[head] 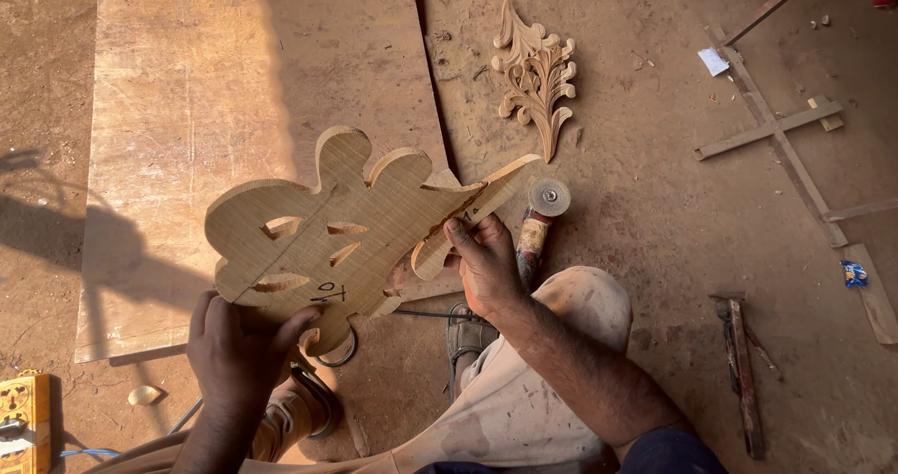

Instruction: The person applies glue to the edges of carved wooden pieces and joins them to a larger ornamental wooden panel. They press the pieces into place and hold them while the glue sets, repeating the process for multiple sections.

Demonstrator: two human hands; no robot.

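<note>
A flat leaf-shaped wooden cutout (337, 226) with pierced slots is held up over the person's knees, above the dirt floor (655, 212). The left hand (238, 348) grips its lower edge, fingers closed around it. The right hand (486, 264) pinches the pointed end, thumb on the face. Beneath, an angle grinder (538, 222) lies beside a plywood sheet (234, 81). A finished carved ornament (535, 74) lies farther off. No container is visible.
</note>
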